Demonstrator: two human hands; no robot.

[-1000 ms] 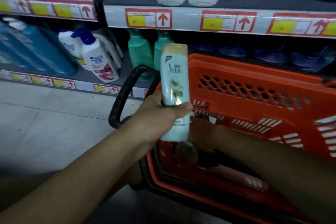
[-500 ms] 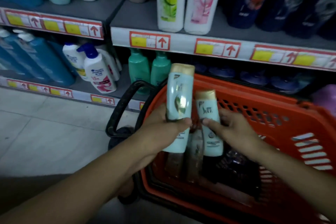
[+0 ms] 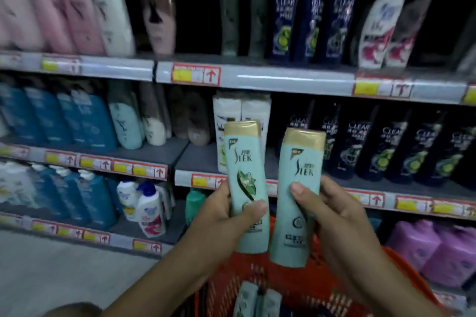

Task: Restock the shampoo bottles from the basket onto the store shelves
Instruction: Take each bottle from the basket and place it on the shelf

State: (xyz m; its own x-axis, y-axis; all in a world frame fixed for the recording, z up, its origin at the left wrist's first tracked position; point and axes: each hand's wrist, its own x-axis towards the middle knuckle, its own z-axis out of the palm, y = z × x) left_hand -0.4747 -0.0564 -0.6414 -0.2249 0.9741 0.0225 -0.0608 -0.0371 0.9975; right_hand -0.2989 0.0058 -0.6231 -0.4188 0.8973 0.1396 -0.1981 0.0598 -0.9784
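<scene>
Two teal shampoo bottles, the left bottle [image 3: 246, 188] and the right bottle [image 3: 298, 195], are upright above the orange basket [image 3: 322, 291]. The left hand [image 3: 219, 224] and right hand [image 3: 332, 216] each clasp one. Best: keep them upright and seat them on a shelf [image 3: 201, 154] beyond the basket, labels outward.

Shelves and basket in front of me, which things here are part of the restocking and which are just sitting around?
Part of the job: teal bottle in left hand; teal bottle in right hand; orange basket; shelf.

Just there: dark Clear bottles; purple jugs; blue bottles.
</scene>
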